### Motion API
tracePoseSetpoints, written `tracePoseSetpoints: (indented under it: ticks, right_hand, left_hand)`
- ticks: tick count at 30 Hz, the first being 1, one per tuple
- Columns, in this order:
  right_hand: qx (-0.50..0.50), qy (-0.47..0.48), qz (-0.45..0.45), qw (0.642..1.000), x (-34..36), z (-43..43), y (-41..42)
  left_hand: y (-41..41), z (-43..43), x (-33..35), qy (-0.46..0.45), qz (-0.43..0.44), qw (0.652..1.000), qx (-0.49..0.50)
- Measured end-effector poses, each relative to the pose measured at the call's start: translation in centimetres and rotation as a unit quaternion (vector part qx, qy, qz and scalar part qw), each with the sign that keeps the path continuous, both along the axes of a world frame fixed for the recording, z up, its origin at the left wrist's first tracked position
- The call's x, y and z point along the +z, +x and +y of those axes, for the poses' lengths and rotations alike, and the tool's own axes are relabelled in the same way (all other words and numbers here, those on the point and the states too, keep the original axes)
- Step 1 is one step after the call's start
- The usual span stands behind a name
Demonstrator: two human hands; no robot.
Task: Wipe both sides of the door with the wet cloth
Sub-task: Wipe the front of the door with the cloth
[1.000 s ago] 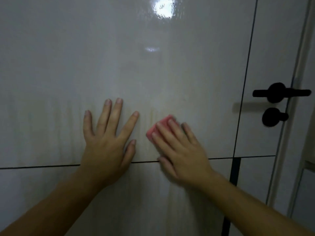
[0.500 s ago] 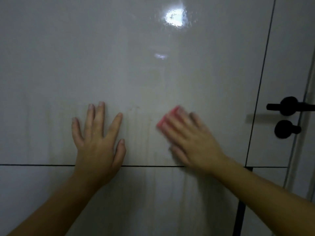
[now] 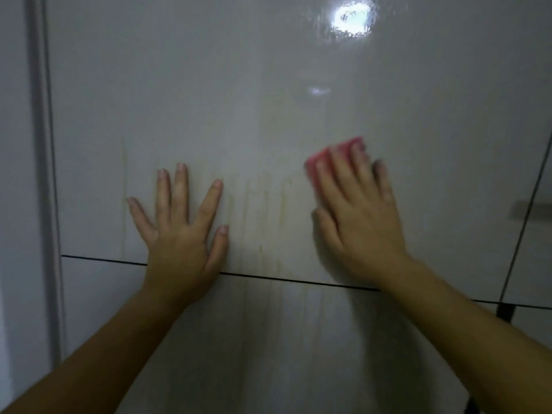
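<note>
Pressing a pink cloth [image 3: 343, 146] flat to the glossy white door [image 3: 268, 85] with the right hand [image 3: 361, 213], upper panel, right of centre. Fingers straight and close side by side over the cloth, tips a little blurred; thumb out to the left, below the cloth. — Field

And the left hand [image 3: 182, 231]? — Desk

Laid palm-flat on the same panel, well apart from the right, holding nothing. Fingers fanned wide, thumb out. Heel of the palm across a thin black horizontal groove [image 3: 268, 278]. — Field

Anything over the cloth? — Desk

Only those fingers, covering most of it; top and left edges showing pink. Between the two hands, bare door with faint yellowish streaks [image 3: 263, 210] running down past the groove. — Field

And around the edges? — Desk

Up top, a bright light reflection [image 3: 352, 19], rippled. Far left, a grey upright strip [image 3: 44, 174] along the door's side. Far right, a second black groove [image 3: 514, 264], near upright, crossed by a grey bar-shaped patch [image 3: 537, 209], cut off at the edge of view and too dim to identify. Lower down, a small black square [image 3: 504, 312] at the meeting of the two grooves. — Field
</note>
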State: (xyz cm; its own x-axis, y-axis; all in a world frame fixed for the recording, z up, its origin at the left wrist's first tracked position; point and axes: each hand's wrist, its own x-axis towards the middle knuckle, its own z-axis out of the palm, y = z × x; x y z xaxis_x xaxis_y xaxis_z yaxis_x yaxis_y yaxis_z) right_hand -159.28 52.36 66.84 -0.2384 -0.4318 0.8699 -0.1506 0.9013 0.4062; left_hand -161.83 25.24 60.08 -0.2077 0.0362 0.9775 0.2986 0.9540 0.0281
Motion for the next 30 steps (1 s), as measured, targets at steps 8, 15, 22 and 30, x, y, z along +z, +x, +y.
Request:
tracePoseSetpoints:
  ticks: [8, 15, 22, 30]
  right_hand:
    - [0.024, 0.224, -0.058, 0.973, -9.0, -3.2, 0.1]
    - [-0.006, -0.039, 0.005, 0.999, 1.4, -6.4, -0.6]
    - [0.031, 0.256, -0.068, 0.964, -8.1, -8.9, -0.3]
    - [0.005, 0.006, -0.007, 1.0, 1.7, -14.0, -1.3]
  left_hand:
    - [0.3, -1.4, -0.1, -0.025, -0.019, 0.999, 0.002]
    - [0.6, -3.8, 0.0, -0.026, -0.016, 1.0, -0.002]
    - [-0.1, -7.4, -0.8, -0.003, -0.031, 0.999, 0.032]
    - [0.3, -9.5, -0.8, -0.004, -0.023, 1.0, -0.015]
